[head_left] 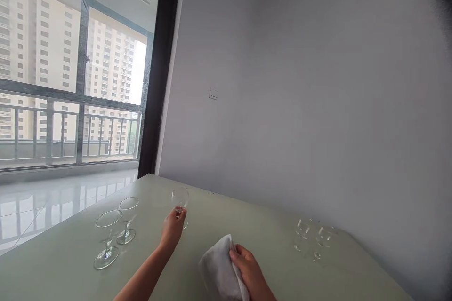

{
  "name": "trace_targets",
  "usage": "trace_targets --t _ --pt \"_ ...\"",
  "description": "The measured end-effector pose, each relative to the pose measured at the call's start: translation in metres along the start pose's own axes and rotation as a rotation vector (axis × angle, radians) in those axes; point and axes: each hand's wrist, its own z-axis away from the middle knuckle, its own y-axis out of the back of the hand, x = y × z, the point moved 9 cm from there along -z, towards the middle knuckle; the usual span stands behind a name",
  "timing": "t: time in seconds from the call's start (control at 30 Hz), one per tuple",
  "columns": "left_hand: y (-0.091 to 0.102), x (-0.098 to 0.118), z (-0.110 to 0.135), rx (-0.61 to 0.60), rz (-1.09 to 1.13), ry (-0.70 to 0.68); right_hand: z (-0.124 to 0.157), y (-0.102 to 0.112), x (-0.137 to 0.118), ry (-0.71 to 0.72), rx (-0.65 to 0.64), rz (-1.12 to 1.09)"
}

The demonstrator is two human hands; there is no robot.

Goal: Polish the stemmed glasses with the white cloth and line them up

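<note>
My left hand (173,228) is closed around the lower part of a clear stemmed glass (180,196), which is upright near the far edge of the table. Whether its foot touches the tabletop I cannot tell. A folded white cloth (221,265) is gripped in my right hand (249,268), thumb on top, above the front middle of the table. To the left of my left arm stand two more clear stemmed glasses, a nearer one (107,240) and one slightly behind it (127,220).
Two stemmed glasses, one (302,233) beside another (322,241), stand at the right of the pale green table (278,263). A grey wall (300,103) rises behind the table. Left of it are a dark door frame (160,70) and a window with a railing (63,127).
</note>
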Motion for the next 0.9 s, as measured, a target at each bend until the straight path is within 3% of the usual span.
trace_targets --t 0.1,0.2,0.4,0.5,0.6,0.7,0.77,0.9 --pt "-0.018 0.033 0.024 -0.094 -0.096 -0.127 -0.003 0.040 -0.011 -0.089 0.026 -0.090" --pt "-0.037 0.054 0.049 -0.161 -0.180 -0.232 0.001 0.067 -0.012 -0.174 0.090 -0.223" --pt "-0.068 0.056 0.086 -0.278 -0.341 -0.361 0.006 0.097 -0.008 -0.157 0.296 -0.245" --pt "-0.072 0.055 0.097 -0.293 -0.419 -0.418 0.016 0.105 -0.031 -0.044 0.434 -0.131" --pt "-0.072 0.057 0.104 -0.295 -0.488 -0.481 0.028 0.084 -0.070 0.195 0.400 0.092" --pt "-0.071 0.060 0.107 -0.300 -0.553 -0.542 0.036 0.033 -0.091 0.437 0.120 0.304" --pt "-0.069 0.061 0.108 -0.289 -0.597 -0.562 0.040 0.011 -0.090 0.521 0.043 0.493" --pt "-0.064 0.063 0.108 -0.253 -0.675 -0.592 0.039 0.000 -0.077 0.580 0.046 0.813"
